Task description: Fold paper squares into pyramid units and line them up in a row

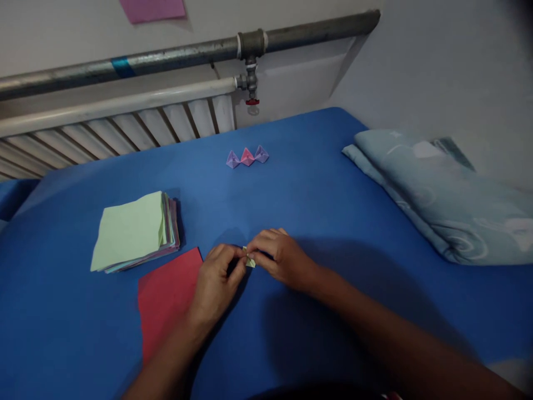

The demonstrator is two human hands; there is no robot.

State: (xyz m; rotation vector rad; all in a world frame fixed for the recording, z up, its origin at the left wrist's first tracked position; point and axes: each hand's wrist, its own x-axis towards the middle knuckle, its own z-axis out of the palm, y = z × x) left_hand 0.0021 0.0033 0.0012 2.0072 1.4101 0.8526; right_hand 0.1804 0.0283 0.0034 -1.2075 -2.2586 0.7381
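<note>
A small folded piece of pale yellow paper [250, 262] is pinched between my two hands, low over the blue surface. My left hand [220, 273] grips its left side with thumb and forefinger, and my right hand [280, 256] grips it from the right. The fingertips cover much of the paper, so its full shape is hidden. Beneath and beside my left wrist lies a red sheet of paper [169, 294]. Further off, three folded paper pieces stand in a row: a purple one [232, 160], a pink one [247, 157] and another purple one [261, 154].
A stack of coloured paper [129, 230], light green on top, sits to the left on the blue surface [308, 189]. At the right lies a folded grey-green patterned cloth [449, 200]. Along the wall run a white radiator [125, 111] and a metal pipe [179, 55] with a red-handled valve [252, 101].
</note>
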